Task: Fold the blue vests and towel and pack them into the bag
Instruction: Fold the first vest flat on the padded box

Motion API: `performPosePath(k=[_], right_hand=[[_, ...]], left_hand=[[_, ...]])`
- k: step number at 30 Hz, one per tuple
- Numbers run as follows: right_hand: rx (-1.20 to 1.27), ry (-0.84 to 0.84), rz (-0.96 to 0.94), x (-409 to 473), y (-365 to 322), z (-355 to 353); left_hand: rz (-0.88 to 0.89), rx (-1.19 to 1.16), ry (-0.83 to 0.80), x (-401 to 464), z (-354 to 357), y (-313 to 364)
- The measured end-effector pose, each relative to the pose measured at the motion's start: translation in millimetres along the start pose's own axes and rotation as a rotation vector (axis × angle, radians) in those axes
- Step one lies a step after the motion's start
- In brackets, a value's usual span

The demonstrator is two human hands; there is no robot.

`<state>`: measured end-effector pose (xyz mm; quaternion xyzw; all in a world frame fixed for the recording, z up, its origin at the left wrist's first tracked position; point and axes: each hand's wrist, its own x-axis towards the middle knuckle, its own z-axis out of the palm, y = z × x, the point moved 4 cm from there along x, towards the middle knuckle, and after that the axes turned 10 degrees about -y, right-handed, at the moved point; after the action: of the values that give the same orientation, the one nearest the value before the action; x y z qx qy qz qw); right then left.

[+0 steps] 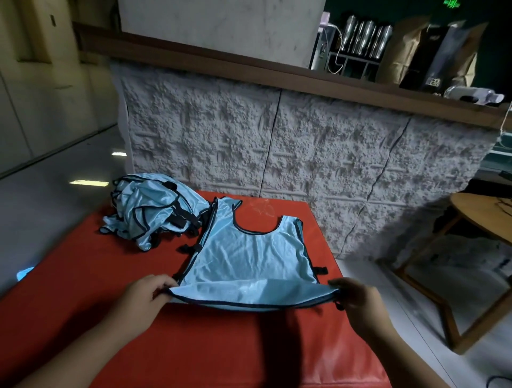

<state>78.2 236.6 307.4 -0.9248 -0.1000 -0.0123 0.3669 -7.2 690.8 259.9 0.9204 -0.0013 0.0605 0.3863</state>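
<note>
Light-blue satin vest with black trim [249,257] lies flat at centre frame on the red padded worktop [194,346]. My left hand [144,293] and right hand [357,302] pinch its hem corners. Thin, limp and probably slippery: grip the trim.

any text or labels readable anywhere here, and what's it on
Nothing can be read with certainty.
Green lit sign at the top edge: cut off and blurred, unreadable.
White label on the black bag on the counter shelf: too small and blurred to read.
Blue vest held by the left hand and right hand, and the pile of vests on the red table: no print visible.
</note>
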Motion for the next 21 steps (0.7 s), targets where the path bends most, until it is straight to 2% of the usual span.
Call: performPosePath(k=[8, 15, 18, 21], right_hand=[[-0.184, -0.244, -0.009, -18.2, 7.2, -15.1], [-0.132, -0.303, 0.017, -34.9, 2.5, -44.2], [-0.140, -0.330, 0.024, -38.4, 0.1, -53.2], [-0.032, -0.321, 0.044, -36.3, -0.7, -62.0]], left_hand=[[0.089, 0.097, -0.179, -2.3, -15.8, 23.6], [0.102, 0.174, -0.269, -19.3, -33.9, 42.3], [0.091, 0.152, -0.325, -24.5, -43.0, 49.0], [0.084, 0.035, -0.340, -22.8, -50.9, 58.5]])
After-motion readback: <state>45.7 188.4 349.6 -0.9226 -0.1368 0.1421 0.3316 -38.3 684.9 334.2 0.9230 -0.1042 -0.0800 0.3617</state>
